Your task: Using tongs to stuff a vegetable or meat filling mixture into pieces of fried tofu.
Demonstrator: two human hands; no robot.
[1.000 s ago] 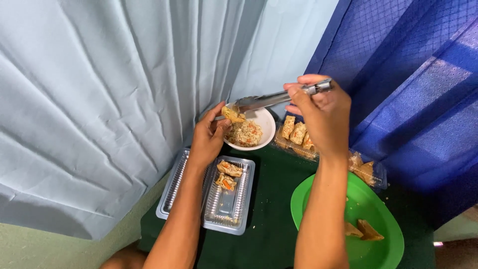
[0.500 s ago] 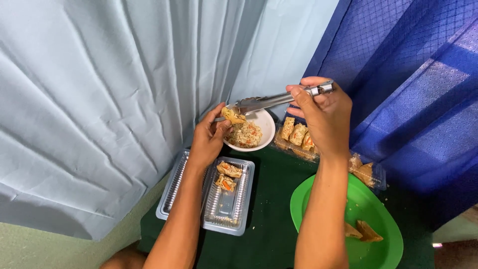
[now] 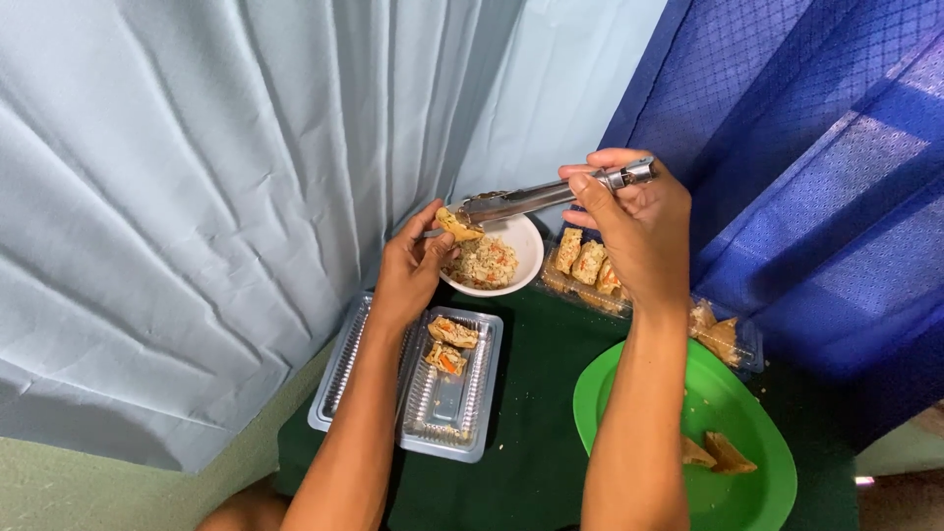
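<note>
One stuffed pastry piece (image 3: 458, 225) is hanging over the left rim of the white bowl of filling (image 3: 523, 258), pinched in the tips of the metal tongs (image 3: 521, 202), whose long axis is running right and slightly up to the right hand (image 3: 629, 211) squeezing the handles. The left hand (image 3: 411, 267) is nearer, fingertips touching the piece from below-left. Clear tray (image 3: 447, 411) with two pieces is lying just beneath.

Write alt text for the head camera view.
A right hand holds metal tongs gripping a small stuffed pastry, steadied by the left hand over a white bowl of filling. Below lies an open clear plastic container holding two filled pieces.
</note>
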